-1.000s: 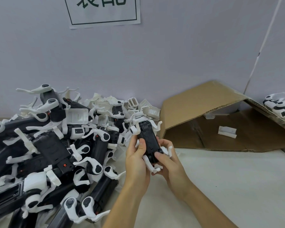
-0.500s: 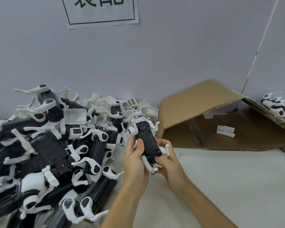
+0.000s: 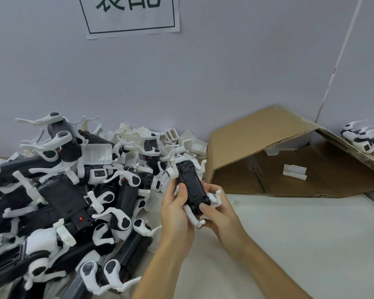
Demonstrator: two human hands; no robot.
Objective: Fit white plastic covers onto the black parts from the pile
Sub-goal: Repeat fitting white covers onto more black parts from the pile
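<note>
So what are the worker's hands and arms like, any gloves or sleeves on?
No gloves: the left hand and right hand are bare, with short plain nails. Both forearms are bare down to the picture's lower edge, with no sleeve, watch, ring or bracelet in view.

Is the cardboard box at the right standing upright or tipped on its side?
Tipped on its side: the cardboard box opens toward the camera, a white piece lying inside.

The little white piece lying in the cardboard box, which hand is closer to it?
Right. The right hand is just left of the cardboard box holding the white piece; the left hand is farther left, by the pile.
</note>
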